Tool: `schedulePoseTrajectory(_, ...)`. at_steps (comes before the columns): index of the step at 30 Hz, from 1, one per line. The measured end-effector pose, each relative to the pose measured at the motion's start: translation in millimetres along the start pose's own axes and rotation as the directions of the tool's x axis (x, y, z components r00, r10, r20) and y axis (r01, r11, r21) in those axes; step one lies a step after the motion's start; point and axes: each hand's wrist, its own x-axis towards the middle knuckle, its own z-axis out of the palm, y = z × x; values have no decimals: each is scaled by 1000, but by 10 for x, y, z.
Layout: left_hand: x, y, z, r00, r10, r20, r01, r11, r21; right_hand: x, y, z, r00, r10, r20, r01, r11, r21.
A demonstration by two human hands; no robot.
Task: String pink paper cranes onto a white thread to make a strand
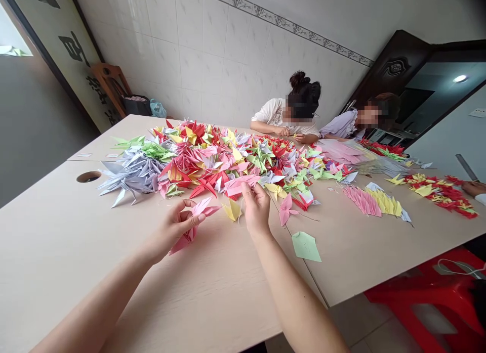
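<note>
Pinched in my left hand is a pink origami crane, with more folded pink paper hanging below the fingers. My right hand is closed on another pink origami crane, at the front edge of a big heap of paper cranes in several colours. Between the two hands lies a yellow origami crane with a bit of white string. Just right of my right hand rests a loose pink crane with a thread trailing from it.
A pale green paper piece lies on the table, near the seam. Rows of pink and yellow cranes are to the right. Two people sit across the table, and another person's hand is at the right. A red stool stands below.
</note>
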Motion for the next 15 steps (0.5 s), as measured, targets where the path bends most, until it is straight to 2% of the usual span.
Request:
schedulePoseTrajectory(4,8,-11,-2,1000,6,-25,-7,998,-62,10,3,1,999,-34,-5,34,998,-62)
schedulePoseTrajectory(9,14,-1,-9,999,-38,31,43,988,-147,-2,8,-1,999,-31,15,33,994,-108)
schedulePoseTrajectory(12,15,18,-14,999,-24,24,26,996,-84,9,-9,-26,998,-61,-5,61,992,-107)
schedulePoseTrajectory(15,24,29,-14,994,60,-89,-53,995,82,41,-20,-71,994,-90,-61,83,991,-104)
